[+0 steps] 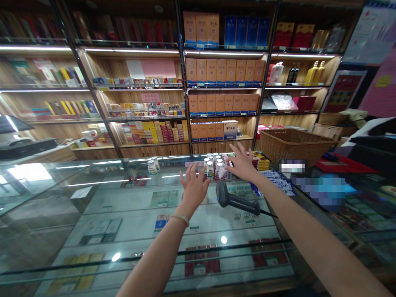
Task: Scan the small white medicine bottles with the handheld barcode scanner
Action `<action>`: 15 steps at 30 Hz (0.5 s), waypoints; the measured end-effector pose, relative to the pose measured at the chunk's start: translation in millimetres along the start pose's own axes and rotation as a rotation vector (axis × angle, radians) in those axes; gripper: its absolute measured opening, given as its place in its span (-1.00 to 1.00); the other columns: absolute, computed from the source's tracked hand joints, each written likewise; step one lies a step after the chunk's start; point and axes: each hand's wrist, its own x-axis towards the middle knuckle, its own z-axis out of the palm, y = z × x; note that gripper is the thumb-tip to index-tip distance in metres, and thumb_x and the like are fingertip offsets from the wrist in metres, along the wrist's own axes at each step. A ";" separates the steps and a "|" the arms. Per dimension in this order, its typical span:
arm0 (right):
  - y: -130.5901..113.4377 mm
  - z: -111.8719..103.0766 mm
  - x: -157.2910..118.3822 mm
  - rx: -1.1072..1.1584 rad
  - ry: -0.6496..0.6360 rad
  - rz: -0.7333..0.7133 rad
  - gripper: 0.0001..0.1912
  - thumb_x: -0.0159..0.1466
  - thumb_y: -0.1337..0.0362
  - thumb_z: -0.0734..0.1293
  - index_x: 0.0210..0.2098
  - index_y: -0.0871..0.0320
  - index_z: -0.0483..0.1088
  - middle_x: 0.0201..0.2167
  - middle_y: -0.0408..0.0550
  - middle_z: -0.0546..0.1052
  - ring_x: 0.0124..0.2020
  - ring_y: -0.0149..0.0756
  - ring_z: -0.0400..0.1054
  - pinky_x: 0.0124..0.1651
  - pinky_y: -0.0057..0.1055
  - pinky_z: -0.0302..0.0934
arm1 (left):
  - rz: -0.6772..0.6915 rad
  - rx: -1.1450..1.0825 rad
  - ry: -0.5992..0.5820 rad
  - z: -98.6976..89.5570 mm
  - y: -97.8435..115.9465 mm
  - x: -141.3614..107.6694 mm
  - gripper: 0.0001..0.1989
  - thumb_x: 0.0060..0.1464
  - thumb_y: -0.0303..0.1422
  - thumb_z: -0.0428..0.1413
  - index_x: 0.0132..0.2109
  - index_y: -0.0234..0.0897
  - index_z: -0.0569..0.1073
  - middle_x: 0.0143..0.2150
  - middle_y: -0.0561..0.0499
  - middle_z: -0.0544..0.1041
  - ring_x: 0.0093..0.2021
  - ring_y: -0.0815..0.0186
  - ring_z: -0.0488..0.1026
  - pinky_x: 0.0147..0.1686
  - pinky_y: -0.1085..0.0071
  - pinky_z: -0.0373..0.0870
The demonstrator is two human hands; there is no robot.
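Note:
Several small white-capped bottles (209,168) stand in a cluster on the glass counter (130,214). My left hand (194,185), with a bracelet at the wrist, is held at the near left of the cluster, fingers spread and holding nothing. On the right side of the cluster is my right hand (241,163), its fingers apart beside the bottles; whether it touches one cannot be made out. Two more bottles (152,166) stand apart to the left. A black barcode scanner (236,201) lies on the glass between my forearms.
A wicker basket (293,142) sits at the right, with blue-and-white packets (275,181) in front of it. Yellow packs (262,161) lie behind my right hand. Shelves of boxes (224,72) line the back wall. A red tray (346,163) is farther right.

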 end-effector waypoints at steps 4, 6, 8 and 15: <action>-3.3 -2.0 2.5 0.060 0.002 0.051 -0.76 0.27 0.04 0.38 -0.23 0.03 0.58 0.49 -0.01 0.07 0.51 0.11 -0.31 0.35 0.40 -0.38 | 0.002 -0.010 0.004 -0.9 -0.1 0.3 -0.50 0.29 -0.20 0.06 0.33 -0.05 0.35 0.44 -0.22 0.21 0.45 -0.06 0.09 0.39 -0.30 -0.14; -7.0 -1.7 2.7 0.087 0.011 0.084 -0.76 0.27 0.04 0.38 -0.24 0.03 0.58 0.48 -0.02 0.09 0.51 0.11 -0.28 0.35 0.38 -0.35 | 0.002 -0.018 0.003 -0.9 -0.7 0.3 -0.51 0.29 -0.19 0.07 0.33 -0.06 0.35 0.44 -0.23 0.21 0.45 -0.06 0.08 0.39 -0.30 -0.15; -11.3 -2.0 2.7 0.126 0.033 0.129 -0.76 0.27 0.03 0.38 -0.23 0.02 0.59 0.48 -0.03 0.10 0.50 0.11 -0.24 0.35 0.37 -0.32 | 0.007 -0.027 0.006 -0.8 -1.2 0.1 -0.51 0.28 -0.17 0.08 0.32 -0.06 0.36 0.44 -0.24 0.20 0.45 -0.06 0.07 0.39 -0.30 -0.16; -26.1 -6.3 -1.7 0.376 0.057 0.245 -0.72 0.29 -0.01 0.35 -0.16 -0.01 0.59 0.46 -0.04 0.15 0.49 0.08 -0.17 0.37 0.28 -0.20 | 0.034 -0.067 0.088 -3.3 -0.1 -1.4 -0.46 0.19 -0.02 0.17 0.25 -0.07 0.42 0.46 -0.26 0.14 0.48 -0.07 0.01 0.40 -0.24 -0.20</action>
